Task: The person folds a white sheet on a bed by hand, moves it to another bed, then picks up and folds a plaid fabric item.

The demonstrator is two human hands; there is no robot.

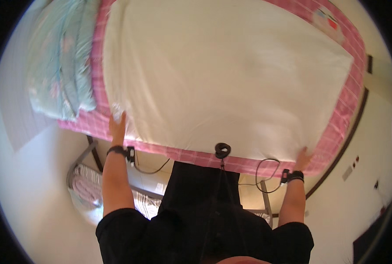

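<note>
A large cream-white sheet (231,83) lies spread over a pink checked bed cover (196,161). It has long folds along its left edge and a few wrinkles in the middle. My left hand (117,127) is at the near left corner, with the bunched cloth between thumb and fingers. Toward the near right corner, my right hand (303,159) is closed at the sheet's edge; its fingers are slightly blurred. Both arms reach forward, wide apart, and each wrist wears a dark band with a small device.
A folded pale green flowered quilt (59,66) rests on the bed's left end. A small printed item with a red patch (332,25) lies at the far right. Black cables (266,169) loop near the bed's front edge. Below stands a lower bunk with a rolled pink bundle (87,188).
</note>
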